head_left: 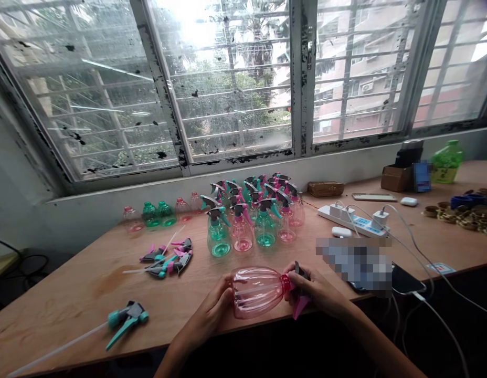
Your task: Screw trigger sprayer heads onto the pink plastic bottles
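Observation:
A clear pink spray bottle (257,293) lies sideways between my hands at the table's front edge. My left hand (216,310) is closed around its base end. At the neck, my right hand (306,286) grips the pink and grey trigger sprayer (302,304), which meets the bottle's mouth; how tightly it is seated I cannot tell. A loose teal and grey trigger sprayer (128,321) with a long tube lies at the front left. Further back is a pile of loose pink and teal sprayers (168,260).
Several bottles with sprayers fitted, such as a green one (266,228), stand upright mid-table. Bottles without sprayers (151,214) line the wall. Rightward are a power strip (356,221) with white cables, a phone (409,278), a cardboard box (395,178) and a green jug (448,163).

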A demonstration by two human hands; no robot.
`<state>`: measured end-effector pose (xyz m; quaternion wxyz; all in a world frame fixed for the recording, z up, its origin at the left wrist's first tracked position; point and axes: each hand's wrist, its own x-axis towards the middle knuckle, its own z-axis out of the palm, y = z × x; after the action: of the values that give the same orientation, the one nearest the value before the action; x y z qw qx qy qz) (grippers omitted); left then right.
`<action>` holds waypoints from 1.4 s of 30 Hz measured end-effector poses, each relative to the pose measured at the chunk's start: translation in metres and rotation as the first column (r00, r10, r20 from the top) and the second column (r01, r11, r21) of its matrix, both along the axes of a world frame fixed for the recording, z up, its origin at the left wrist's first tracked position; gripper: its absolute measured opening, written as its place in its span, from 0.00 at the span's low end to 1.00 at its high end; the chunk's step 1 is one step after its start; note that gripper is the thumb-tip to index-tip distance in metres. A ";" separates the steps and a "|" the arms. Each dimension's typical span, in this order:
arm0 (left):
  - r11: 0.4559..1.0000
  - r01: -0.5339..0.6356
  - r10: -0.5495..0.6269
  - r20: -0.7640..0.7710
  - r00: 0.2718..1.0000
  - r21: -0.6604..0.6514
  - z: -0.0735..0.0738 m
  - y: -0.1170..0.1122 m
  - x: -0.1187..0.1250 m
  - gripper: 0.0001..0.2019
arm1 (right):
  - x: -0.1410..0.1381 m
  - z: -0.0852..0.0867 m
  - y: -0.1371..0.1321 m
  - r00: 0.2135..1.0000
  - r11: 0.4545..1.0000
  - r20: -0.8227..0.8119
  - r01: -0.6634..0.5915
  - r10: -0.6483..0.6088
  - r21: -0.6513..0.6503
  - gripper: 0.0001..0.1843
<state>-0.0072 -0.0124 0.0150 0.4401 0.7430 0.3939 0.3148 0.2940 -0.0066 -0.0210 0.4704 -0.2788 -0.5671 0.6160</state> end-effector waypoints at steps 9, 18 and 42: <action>1.000 -0.005 0.004 0.023 1.000 0.013 0.002 0.000 0.000 0.31 | 0.000 0.000 0.000 1.000 1.000 -0.002 0.003 -0.003 0.003 0.20; 1.000 0.003 -0.003 0.084 0.996 0.009 0.007 -0.002 0.006 0.33 | 0.000 -0.001 0.000 1.000 1.000 0.000 0.004 -0.004 -0.011 0.22; 1.000 0.024 -0.023 0.041 0.999 -0.013 -0.004 0.003 -0.003 0.28 | -0.001 0.005 -0.001 0.999 1.000 0.040 0.024 -0.024 0.021 0.22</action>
<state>-0.0103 -0.0091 0.0113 0.4566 0.7381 0.3781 0.3223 0.2934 -0.0080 -0.0155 0.4689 -0.2933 -0.5793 0.5987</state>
